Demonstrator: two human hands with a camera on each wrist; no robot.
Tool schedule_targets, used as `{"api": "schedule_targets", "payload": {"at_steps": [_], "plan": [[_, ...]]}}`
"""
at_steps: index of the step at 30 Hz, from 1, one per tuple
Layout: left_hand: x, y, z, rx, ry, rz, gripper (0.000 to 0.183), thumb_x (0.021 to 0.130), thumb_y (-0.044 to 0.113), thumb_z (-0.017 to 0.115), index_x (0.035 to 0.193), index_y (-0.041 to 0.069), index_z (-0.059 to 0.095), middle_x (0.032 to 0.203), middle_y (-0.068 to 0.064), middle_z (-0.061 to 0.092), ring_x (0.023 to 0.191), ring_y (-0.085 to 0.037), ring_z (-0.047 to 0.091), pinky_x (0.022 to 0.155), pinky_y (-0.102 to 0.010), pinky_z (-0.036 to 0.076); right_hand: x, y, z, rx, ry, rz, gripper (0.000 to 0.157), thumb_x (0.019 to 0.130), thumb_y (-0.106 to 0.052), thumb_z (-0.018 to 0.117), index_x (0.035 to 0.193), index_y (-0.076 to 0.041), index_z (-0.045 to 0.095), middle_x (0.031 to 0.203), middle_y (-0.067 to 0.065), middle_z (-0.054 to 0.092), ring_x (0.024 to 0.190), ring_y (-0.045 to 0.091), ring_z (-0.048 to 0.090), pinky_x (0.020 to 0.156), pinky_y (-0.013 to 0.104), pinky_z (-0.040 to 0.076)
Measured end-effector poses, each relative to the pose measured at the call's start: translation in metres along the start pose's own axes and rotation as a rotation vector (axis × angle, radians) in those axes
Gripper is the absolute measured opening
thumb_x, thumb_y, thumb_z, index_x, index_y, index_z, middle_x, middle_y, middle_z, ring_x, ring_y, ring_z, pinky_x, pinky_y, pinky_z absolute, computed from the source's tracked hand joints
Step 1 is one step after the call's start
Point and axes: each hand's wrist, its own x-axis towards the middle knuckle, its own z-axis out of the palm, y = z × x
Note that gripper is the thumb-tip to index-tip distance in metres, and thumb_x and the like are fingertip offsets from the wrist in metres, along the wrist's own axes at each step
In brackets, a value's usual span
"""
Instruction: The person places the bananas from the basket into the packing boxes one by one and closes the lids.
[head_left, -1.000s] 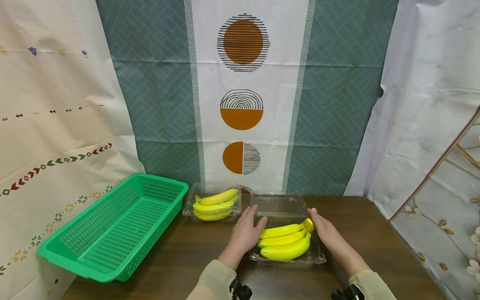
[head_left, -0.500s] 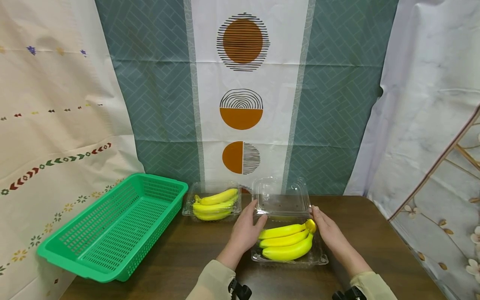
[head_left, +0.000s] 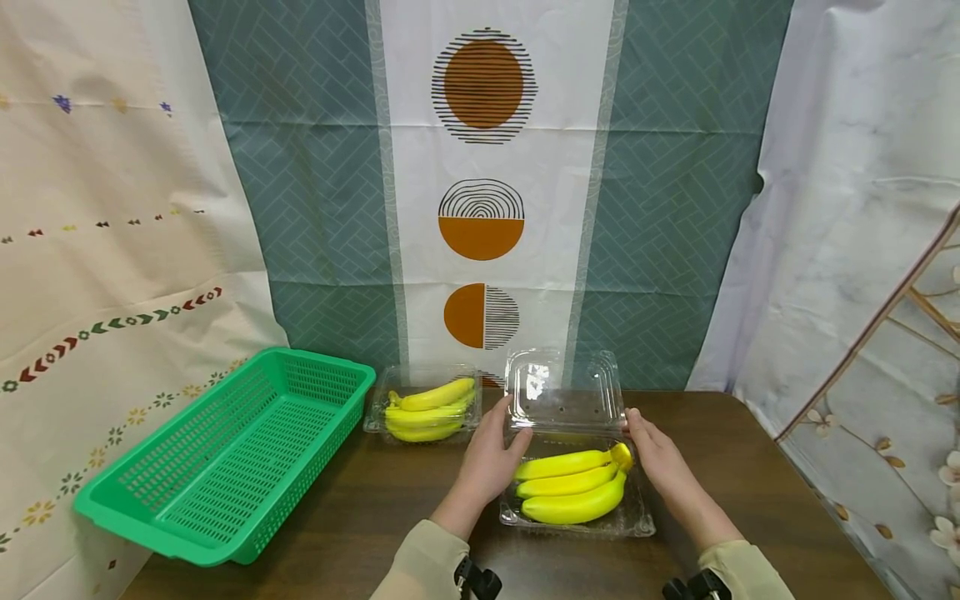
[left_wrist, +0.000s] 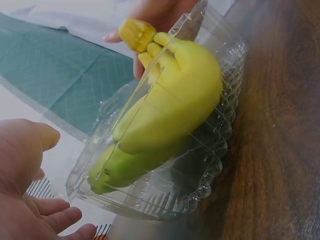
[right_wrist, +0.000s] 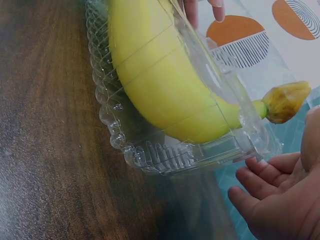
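Note:
A clear plastic clamshell box (head_left: 637,523) stands unfolded on the table in the head view, its lid (head_left: 562,408) tilted up at the back. In its base lies a bunch of yellow bananas (head_left: 573,506), the stem poking over the right rim in the right wrist view. My left hand (head_left: 487,458) is at the box's left side, fingertips at the lid's lower left corner. On the opposite side, my right hand (head_left: 660,458) has its fingertips at the lid's lower right corner. Both hands' fingers are loosely extended, as the left hand (left_wrist: 30,175) and right hand (right_wrist: 285,190) show in the wrist views.
Behind and to the left sits another clear box (head_left: 372,421) with bananas (head_left: 431,412) inside. A long green plastic basket (head_left: 262,517) fills the left of the wooden table (head_left: 720,475). Patterned cloth (head_left: 322,208) hangs behind the table.
The lid has swung up from lying back to a tilted stand, my fingertips following at its corners. The right hand has shifted slightly; the bananas stay in the base.

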Motion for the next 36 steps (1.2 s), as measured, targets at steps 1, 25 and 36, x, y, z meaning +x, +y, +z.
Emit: {"api": "schedule_targets", "payload": {"at_steps": [1,25,36], "plan": [[0.000,0.000,0.000,-0.001,-0.001,-0.002,0.068,0.113,0.033,0.066,0.170,0.008,0.039,0.168,-0.023,0.045,0.151,-0.046,0.047,0.118,-0.069,0.040,0.000,0.000,0.000,0.008,-0.002,-0.001,0.085,0.119,-0.059,0.026,0.171,0.007,0.025,0.168,0.035,0.039,0.157,0.050,0.035,0.129,0.065,0.023],[0.004,0.002,-0.008,-0.079,-0.001,-0.003,0.090,0.108,0.024,0.073,0.178,0.016,0.016,0.164,-0.027,0.045,0.150,-0.048,0.047,0.115,-0.073,0.042,0.000,-0.005,-0.001,0.082,0.026,-0.043,0.075,0.121,-0.051,0.028,0.170,0.006,0.022,0.168,0.034,0.037,0.156,0.049,0.037,0.128,0.062,0.029],[0.007,0.008,-0.012,-0.066,0.000,-0.012,0.090,0.109,0.024,0.074,0.178,0.019,0.017,0.166,-0.023,0.044,0.153,-0.041,0.047,0.117,-0.068,0.043,-0.003,-0.009,-0.002,0.079,0.042,-0.088,0.071,0.122,-0.047,0.029,0.168,0.007,0.025,0.168,0.033,0.039,0.155,0.048,0.039,0.126,0.062,0.032]]}}
